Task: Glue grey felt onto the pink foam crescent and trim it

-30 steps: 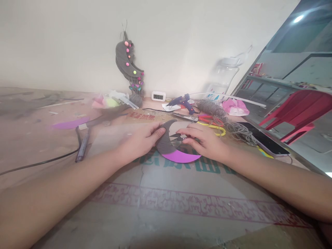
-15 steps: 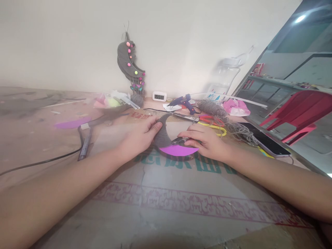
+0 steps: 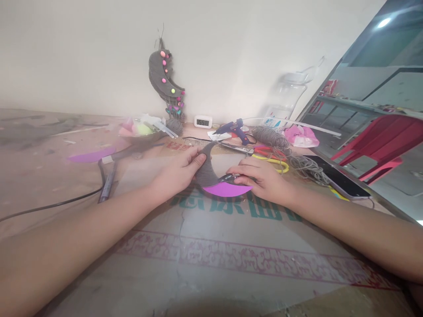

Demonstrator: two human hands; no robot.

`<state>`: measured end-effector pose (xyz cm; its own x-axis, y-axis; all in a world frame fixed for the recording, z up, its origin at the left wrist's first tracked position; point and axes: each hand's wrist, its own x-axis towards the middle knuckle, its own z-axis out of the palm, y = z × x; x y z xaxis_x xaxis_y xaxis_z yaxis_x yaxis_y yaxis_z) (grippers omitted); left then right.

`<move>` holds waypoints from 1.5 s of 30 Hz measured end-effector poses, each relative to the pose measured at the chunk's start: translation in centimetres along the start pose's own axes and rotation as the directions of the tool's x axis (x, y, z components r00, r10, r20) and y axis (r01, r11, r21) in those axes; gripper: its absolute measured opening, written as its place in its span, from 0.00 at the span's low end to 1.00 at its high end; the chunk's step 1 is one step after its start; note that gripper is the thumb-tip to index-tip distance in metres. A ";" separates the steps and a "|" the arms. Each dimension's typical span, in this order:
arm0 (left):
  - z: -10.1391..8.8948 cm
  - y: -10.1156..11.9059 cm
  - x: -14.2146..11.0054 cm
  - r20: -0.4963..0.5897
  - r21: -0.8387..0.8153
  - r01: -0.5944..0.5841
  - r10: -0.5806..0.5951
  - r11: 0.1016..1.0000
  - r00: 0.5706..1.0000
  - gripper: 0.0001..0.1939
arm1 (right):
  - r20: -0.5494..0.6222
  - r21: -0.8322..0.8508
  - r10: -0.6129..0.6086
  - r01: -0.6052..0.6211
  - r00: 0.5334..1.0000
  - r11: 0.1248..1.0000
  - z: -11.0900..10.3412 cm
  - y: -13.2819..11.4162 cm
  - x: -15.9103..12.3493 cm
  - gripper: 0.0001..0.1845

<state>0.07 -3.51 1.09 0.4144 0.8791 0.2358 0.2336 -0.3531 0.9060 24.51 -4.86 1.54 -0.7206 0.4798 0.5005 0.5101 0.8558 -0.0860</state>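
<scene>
The crescent (image 3: 207,171) has tilted, clamped in the left hand (image 3: 176,171), while the right hand (image 3: 263,179) pinches something dark (image 3: 228,178) alongside.

On the white digital clock (image 3: 202,121) we read dark digits ending in 51; the leading ones are too blurred to give with certainty. Large green characters (image 3: 271,209) stand on the printed sheet (image 3: 211,281) covering the tabletop (image 3: 49,176); we see them only in part and cannot read them. Smaller red characters (image 3: 174,145), toward the sheet's far edge, are likewise illegible to us.
</scene>
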 end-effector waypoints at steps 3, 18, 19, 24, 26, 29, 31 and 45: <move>0.0 0.0 0.0 0.004 -0.004 0.002 -0.002 1.000 1.000 0.15 | -0.004 -0.012 0.016 -0.016 1.000 1.000 0.0 0.0 0.0 0.14; -0.1 -0.1 0.1 -0.006 -0.019 0.026 -0.027 0.999 1.000 0.15 | -0.031 -0.010 -0.003 0.003 1.000 1.000 0.2 0.2 0.0 0.14; 0.0 -0.1 0.1 -0.006 -0.027 0.034 -0.034 0.999 0.999 0.15 | -0.032 -0.010 -0.002 0.001 0.999 1.000 0.2 0.2 0.0 0.14; 0.0 -0.1 0.1 0.004 -0.056 0.043 -0.043 0.997 0.999 0.16 | -0.035 -0.004 0.012 -0.012 0.999 1.000 0.2 0.3 -0.1 0.14; 0.0 -0.1 0.1 0.010 -0.066 0.038 -0.037 0.997 0.999 0.16 | -0.032 -0.001 0.013 -0.013 0.999 1.000 0.2 0.3 -0.1 0.14; 0.0 -0.2 0.2 0.011 -0.072 0.034 -0.033 0.997 0.999 0.16 | -0.035 0.002 0.010 -0.010 0.999 1.000 0.3 0.2 -0.1 0.13; 0.0 -0.1 0.2 0.009 -0.076 0.037 -0.036 0.996 0.999 0.16 | -0.039 0.000 0.005 -0.005 0.999 1.000 0.3 0.2 -0.1 0.13; 0.0 0.0 0.2 0.012 -0.043 0.038 -0.038 0.998 0.999 0.17 | -0.075 -0.005 0.051 -0.052 0.996 0.999 0.3 0.1 -0.2 0.12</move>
<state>0.12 -3.36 1.11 0.4161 0.8878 0.1969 0.2111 -0.3049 0.9287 24.56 -4.84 1.19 -0.6562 0.5071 0.5587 0.5488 0.8290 -0.1078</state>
